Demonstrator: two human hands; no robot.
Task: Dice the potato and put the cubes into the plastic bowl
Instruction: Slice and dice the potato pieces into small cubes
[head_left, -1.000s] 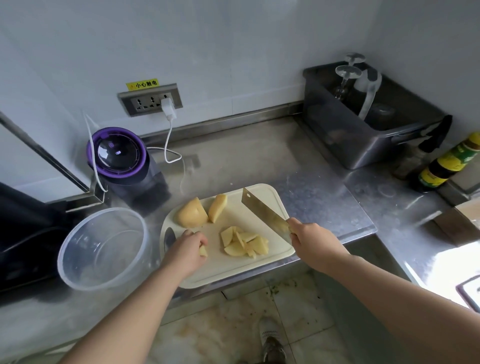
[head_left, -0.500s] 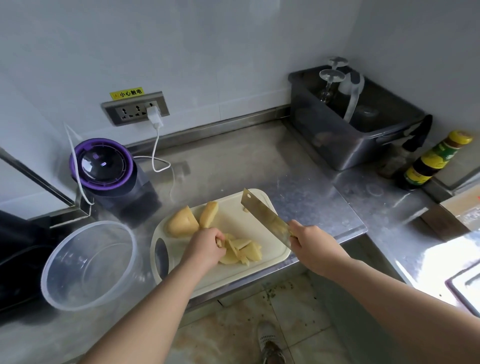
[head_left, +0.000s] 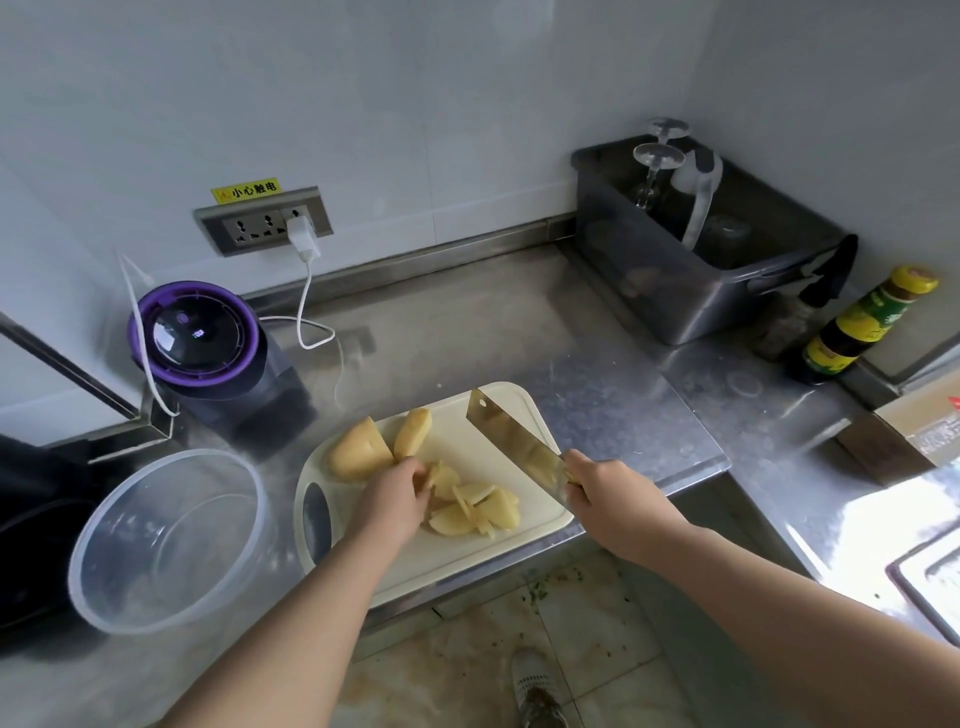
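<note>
A cream cutting board (head_left: 524, 415) lies at the steel counter's front edge. Two large potato chunks (head_left: 358, 454) sit at its far left, and a pile of cut potato pieces (head_left: 480, 512) lies in the middle. My left hand (head_left: 392, 496) rests on the left side of the pile, fingers curled round a piece there. My right hand (head_left: 605, 493) grips the handle of a cleaver (head_left: 511, 444), whose blade is raised above the board to the right of the pile. The clear plastic bowl (head_left: 166, 540) stands to the left of the board.
A purple-topped appliance (head_left: 195, 340) with a white cable stands behind the bowl. A grey bin (head_left: 691, 275) with glasses sits at the back right, with a sauce bottle (head_left: 862, 325) and a cardboard box (head_left: 914, 426) beside it. Floor and a shoe show below the counter edge.
My left hand moved from the board's near-left part rightward to the pile of cut pieces. The cleaver stayed raised to the right of the pile.
</note>
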